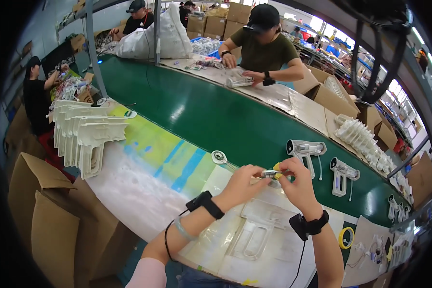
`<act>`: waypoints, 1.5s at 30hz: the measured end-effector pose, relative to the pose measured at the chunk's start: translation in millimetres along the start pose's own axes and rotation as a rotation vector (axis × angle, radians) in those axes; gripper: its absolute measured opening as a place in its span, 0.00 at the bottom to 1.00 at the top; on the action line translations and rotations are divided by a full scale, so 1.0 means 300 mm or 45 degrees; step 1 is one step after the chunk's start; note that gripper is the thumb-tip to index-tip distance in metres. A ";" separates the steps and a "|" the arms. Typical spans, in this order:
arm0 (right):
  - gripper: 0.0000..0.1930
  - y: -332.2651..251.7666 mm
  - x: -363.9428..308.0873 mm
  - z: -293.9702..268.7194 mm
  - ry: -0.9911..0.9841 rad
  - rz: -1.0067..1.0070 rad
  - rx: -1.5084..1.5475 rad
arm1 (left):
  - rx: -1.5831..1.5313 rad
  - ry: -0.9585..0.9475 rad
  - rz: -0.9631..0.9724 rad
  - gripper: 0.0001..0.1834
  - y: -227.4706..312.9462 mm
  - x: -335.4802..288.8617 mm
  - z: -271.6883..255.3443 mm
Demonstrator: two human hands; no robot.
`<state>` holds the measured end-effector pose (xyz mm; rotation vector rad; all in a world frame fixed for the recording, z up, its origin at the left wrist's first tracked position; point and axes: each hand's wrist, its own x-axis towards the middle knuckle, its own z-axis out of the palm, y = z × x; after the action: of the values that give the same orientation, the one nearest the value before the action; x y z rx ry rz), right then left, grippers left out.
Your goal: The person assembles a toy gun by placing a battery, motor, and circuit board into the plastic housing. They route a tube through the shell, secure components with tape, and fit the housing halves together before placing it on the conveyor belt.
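Both of my hands meet over the near work surface. My left hand pinches one end of a small silver cylindrical part. My right hand grips its other end, with something yellow at the thumb and forefinger whose kind I cannot make out. Beneath them lies a white plastic housing half with a looped handle, flat on the covered table. Just left of the hands, a round white-and-green disc with a thin wire sits at the edge of the green belt.
Several white housings stand in a row at left, above open cardboard boxes. Gun-shaped assemblies lie on the green conveyor belt. Yellow tape rests at right. Across the belt, a co-worker handles another housing.
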<state>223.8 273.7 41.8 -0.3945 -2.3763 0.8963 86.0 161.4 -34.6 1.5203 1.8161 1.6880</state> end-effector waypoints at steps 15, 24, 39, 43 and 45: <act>0.19 0.041 -0.059 -0.217 -0.391 0.979 1.548 | -0.017 -0.277 0.391 0.13 0.341 0.194 0.003; 0.13 -0.115 -0.106 -0.264 0.156 0.728 1.016 | 0.867 0.024 0.576 0.13 0.315 0.147 0.025; 0.14 -0.146 -0.164 -0.260 0.336 0.658 1.026 | -1.075 -0.229 -0.964 0.15 0.370 0.058 -0.015; 0.15 -0.088 -0.173 -0.280 0.290 0.689 0.783 | -0.826 -0.348 -0.741 0.10 0.303 -0.045 -0.037; 0.15 -0.103 -0.215 -0.313 0.201 0.758 0.540 | -0.765 -0.519 -0.748 0.10 0.302 -0.132 -0.045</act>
<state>329.3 269.9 94.9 -0.9798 -1.8708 1.5297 139.5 104.1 27.3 0.8737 1.2156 1.3303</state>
